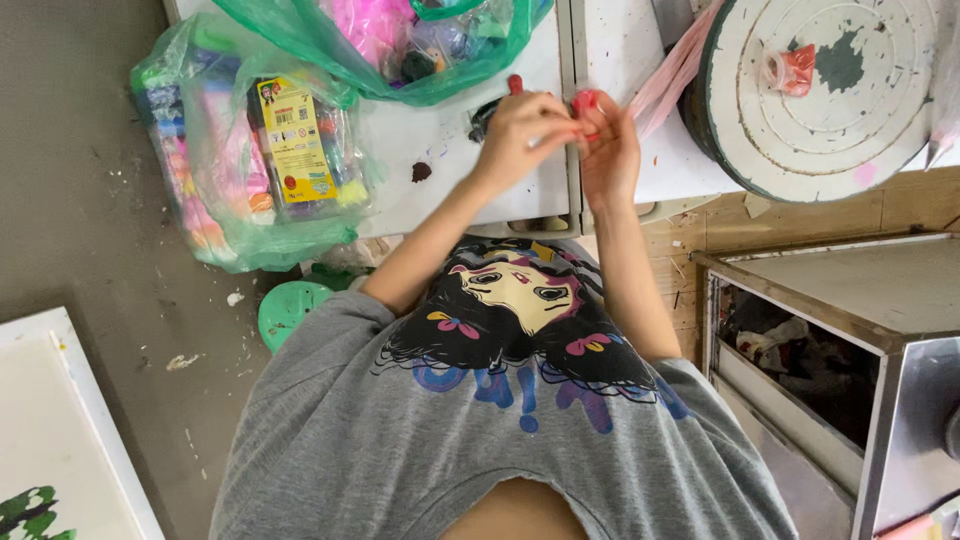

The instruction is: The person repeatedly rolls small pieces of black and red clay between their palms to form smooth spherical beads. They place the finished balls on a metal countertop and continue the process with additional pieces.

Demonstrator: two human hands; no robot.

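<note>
Both my hands meet over the edge of a white table (pixel 440 150). My left hand (pixel 522 132) and my right hand (pixel 606 142) press their fingertips together on a small red lump (pixel 585 100) that looks like clay. Another bit of red (pixel 515 84) shows just behind my left fingers. A dark smear (pixel 421 171) marks the table to the left of my left hand. My grey printed shirt (pixel 500 420) fills the lower part of the view.
Green plastic bags (pixel 255 160) of colourful packs lie at the left and back (pixel 400 50). A round white turntable (pixel 830 90) with a small red-filled bag (pixel 790 68) stands at the right. A metal cabinet (pixel 850 340), a green stool (pixel 290 310) and a white board (pixel 60 440) are lower down.
</note>
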